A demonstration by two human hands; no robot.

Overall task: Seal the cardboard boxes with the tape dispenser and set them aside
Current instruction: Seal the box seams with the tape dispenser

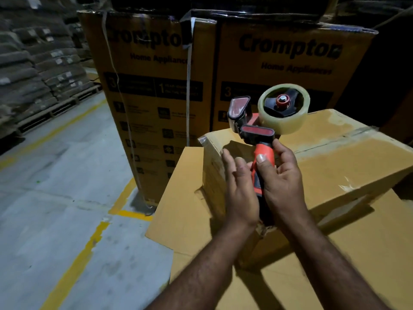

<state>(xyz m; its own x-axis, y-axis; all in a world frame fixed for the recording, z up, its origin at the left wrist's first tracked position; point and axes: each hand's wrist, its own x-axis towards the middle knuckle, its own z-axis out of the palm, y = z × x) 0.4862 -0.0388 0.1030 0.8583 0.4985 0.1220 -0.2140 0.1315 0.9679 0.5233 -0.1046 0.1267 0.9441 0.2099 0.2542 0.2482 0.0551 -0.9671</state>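
Grey sacks stacked on pallets at far left, dim and blurred. Next along, pale concrete floor crossed by yellow lines. Then two tall printed cartons side by side, left carton and right carton, both marked Crompton Home Appliances, both closed, contents hidden; a white strap down the front of the left one.

In front of them, a big plain lower box, closed, carrying a smaller upper box on top. Upper box flaps down, clear tape glinting at the far left corner and along the top seam towards the right; nothing of the inside on show.

Now the hands, over the near left corner of that upper box. Left hand released, fingers straight and close together, palm turned towards the dispenser grip, right beside it; touching or just short, impossible to tell through the blur. Right hand grasping the orange handle of the tape dispenser, thumb laid across the front, fingers wrapped behind.

Dispenser upright, head pointing up and away, held over the upper box, grip between the two hands. Black-and-red head plates just above the left fingertips; clear tape roll up beyond the right hand, on a black hub with a red centre.
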